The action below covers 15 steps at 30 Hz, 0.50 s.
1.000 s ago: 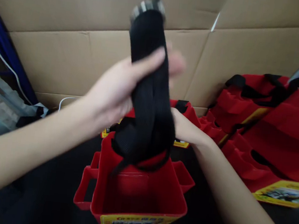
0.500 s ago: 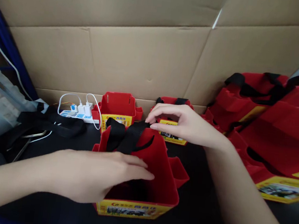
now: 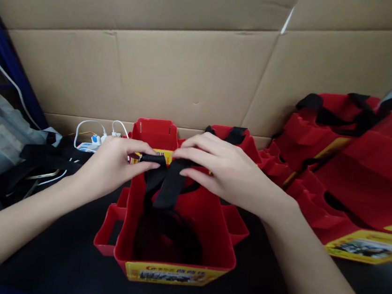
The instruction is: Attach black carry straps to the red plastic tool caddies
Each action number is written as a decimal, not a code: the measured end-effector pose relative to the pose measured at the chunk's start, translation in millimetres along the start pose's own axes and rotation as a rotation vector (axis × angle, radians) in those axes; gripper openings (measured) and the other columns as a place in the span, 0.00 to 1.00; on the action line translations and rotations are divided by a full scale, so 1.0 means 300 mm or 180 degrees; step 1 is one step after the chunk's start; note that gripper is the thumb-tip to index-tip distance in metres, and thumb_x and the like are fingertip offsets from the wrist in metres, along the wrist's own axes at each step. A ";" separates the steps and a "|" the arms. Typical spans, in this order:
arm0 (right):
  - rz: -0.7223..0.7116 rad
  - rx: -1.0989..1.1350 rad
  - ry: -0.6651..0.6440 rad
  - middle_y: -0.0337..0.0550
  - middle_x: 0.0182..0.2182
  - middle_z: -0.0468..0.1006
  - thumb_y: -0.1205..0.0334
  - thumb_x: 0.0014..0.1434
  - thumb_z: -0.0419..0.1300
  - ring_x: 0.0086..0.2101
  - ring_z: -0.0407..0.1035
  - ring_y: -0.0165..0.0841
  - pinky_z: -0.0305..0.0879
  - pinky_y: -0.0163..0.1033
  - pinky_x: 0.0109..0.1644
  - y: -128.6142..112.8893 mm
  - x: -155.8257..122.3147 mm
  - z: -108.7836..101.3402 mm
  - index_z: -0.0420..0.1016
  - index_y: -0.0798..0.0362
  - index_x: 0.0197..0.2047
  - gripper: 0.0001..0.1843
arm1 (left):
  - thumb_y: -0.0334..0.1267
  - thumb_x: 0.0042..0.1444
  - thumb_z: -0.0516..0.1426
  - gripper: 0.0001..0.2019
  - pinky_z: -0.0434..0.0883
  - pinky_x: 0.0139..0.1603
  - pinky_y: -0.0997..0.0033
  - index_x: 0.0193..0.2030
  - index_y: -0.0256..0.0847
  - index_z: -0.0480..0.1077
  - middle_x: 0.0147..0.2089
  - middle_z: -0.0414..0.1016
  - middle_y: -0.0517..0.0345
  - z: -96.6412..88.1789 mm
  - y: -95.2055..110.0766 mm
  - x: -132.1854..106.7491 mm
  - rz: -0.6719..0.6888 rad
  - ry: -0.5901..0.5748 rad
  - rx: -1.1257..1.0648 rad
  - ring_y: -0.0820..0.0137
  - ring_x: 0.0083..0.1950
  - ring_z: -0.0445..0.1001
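In front of me stands a red plastic box (image 3: 220, 225) with side pockets and a yellow printed label on its near face. A black webbing strap (image 3: 170, 186) hangs over its back wall, and more of it lies dark inside. With thumb and fingers, my left hand (image 3: 116, 159) pinches the strap at the left of the back rim. My right hand (image 3: 222, 166) grips the strap's other part on that rim, a little to the right. The back rim is partly hidden by both hands.
Behind are another red box (image 3: 155, 130) and a strapped one (image 3: 249, 141). Stacked red boxes (image 3: 362, 180) fill the right. A power strip with white plugs (image 3: 101, 140) and black straps (image 3: 31, 161) lie left. A cardboard wall (image 3: 189, 80) closes off the back.
My left hand has risen from inside the box to the strap on the back rim. My right hand has moved slightly left and closed on the strap.
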State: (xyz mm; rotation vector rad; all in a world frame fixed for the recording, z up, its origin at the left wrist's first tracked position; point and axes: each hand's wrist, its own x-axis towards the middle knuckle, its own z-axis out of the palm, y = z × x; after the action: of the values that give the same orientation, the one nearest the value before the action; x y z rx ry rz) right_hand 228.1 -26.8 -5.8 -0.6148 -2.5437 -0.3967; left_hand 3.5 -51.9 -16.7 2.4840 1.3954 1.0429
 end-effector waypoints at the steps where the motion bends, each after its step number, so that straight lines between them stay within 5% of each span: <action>1: 0.0058 -0.0047 -0.0093 0.47 0.44 0.72 0.63 0.58 0.55 0.44 0.65 0.37 0.64 0.41 0.45 0.002 -0.002 0.002 0.70 0.52 0.48 0.14 | 0.46 0.51 0.58 0.12 0.70 0.39 0.72 0.37 0.43 0.75 0.38 0.79 0.58 0.001 0.011 -0.005 0.0016 0.0151 -0.0041 0.67 0.38 0.75; 5: 0.0213 0.0095 -0.0328 0.44 0.37 0.74 0.64 0.59 0.53 0.40 0.66 0.35 0.64 0.39 0.41 0.009 -0.003 0.006 0.73 0.51 0.42 0.10 | 0.44 0.53 0.57 0.11 0.71 0.42 0.73 0.38 0.41 0.75 0.41 0.78 0.58 0.013 0.035 -0.014 0.0306 0.0529 -0.0128 0.69 0.41 0.75; 10: 0.0155 0.0856 0.0100 0.40 0.35 0.76 0.64 0.57 0.55 0.38 0.68 0.31 0.64 0.37 0.43 -0.020 -0.006 -0.057 0.75 0.51 0.37 0.08 | 0.38 0.58 0.52 0.12 0.65 0.57 0.62 0.45 0.41 0.73 0.50 0.74 0.54 0.042 0.014 -0.029 0.1234 0.0036 0.0414 0.66 0.53 0.70; 15: 0.0023 0.1368 -0.1135 0.35 0.34 0.77 0.70 0.56 0.55 0.35 0.70 0.26 0.64 0.31 0.43 -0.086 -0.028 -0.038 0.76 0.49 0.37 0.10 | 0.34 0.58 0.52 0.11 0.60 0.62 0.55 0.45 0.40 0.72 0.63 0.58 0.51 0.057 -0.012 -0.058 0.1534 -0.0556 0.0813 0.62 0.62 0.60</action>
State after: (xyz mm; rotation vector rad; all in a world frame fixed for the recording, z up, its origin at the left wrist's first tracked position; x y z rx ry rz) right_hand 226.6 -56.2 -4.7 -0.5655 -2.8313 0.2879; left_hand 5.4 -59.7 -40.1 3.1085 0.9525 0.7145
